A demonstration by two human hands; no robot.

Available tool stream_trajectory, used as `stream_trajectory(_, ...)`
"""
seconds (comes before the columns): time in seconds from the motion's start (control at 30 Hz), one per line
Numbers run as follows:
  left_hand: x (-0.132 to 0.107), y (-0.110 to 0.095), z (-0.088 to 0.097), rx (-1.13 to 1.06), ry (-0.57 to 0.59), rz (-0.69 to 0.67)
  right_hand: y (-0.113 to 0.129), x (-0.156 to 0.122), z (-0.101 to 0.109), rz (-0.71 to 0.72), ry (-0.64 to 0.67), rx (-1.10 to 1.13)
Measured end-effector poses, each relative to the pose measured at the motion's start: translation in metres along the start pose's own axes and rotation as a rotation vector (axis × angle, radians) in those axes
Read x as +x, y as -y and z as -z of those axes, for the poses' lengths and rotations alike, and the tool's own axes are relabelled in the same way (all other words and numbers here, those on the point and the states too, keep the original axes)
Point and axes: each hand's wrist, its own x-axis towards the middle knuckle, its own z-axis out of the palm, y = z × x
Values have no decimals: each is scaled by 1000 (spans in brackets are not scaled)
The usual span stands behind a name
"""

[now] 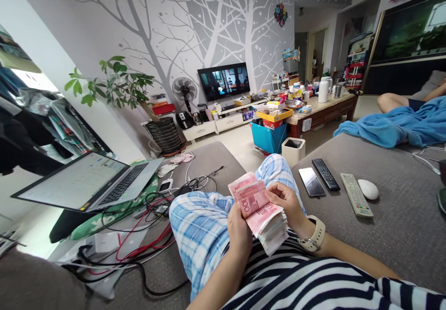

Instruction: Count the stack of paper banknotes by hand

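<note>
A thick stack of red banknotes, folded over with "100" showing on the top note, is held above my lap. My left hand grips the stack from its left side, thumb lying along the notes. At the upper right edge, my right hand pinches a note between thumb and fingers. A cream watch is on my right wrist. The loose ends of the notes fan out toward me. Beneath both hands are my blue-and-white checked trousers and striped shirt.
Right of me on the grey sofa lie a phone, a black remote, a beige remote and a white mouse. An open laptop and tangled cables are at left. Another person's legs rest under a blue blanket.
</note>
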Motion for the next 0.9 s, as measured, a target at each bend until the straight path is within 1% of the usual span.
stream_trajectory(0.13,1,7,6,127,78,-156,-2,0,1,-4,5,4)
stream_trajectory(0.2,1,5,5,134,93,-180,-4,1,2,18,-2,-16)
stream_trajectory(0.23,1,2,4,109,85,-153,-5,1,2,33,-2,-28)
stream_trajectory(0.27,0,0,2,63,67,-97,-6,2,3,47,3,-40)
stream_trajectory(0.33,-1,-6,-3,-61,1,56,-7,2,4,65,17,-55)
stream_trajectory(0.37,-2,-8,-6,-120,-19,108,-8,3,4,70,24,-58)
stream_trajectory(0.43,-2,-11,-9,-221,-21,177,-8,3,4,73,27,-58)
stream_trajectory(0.5,-3,-11,-11,-308,11,226,-8,3,4,62,17,-61)
stream_trajectory(0.57,-3,-8,-11,-380,51,269,-8,3,4,44,-2,-65)
stream_trajectory(0.67,-4,-4,-11,-438,94,300,-7,3,3,26,-38,-53)
stream_trajectory(0.77,-4,-2,-10,-457,107,310,-8,3,2,21,-57,-36)
stream_trajectory(0.9,-4,-1,-10,-463,115,316,-9,3,3,28,-45,-40)
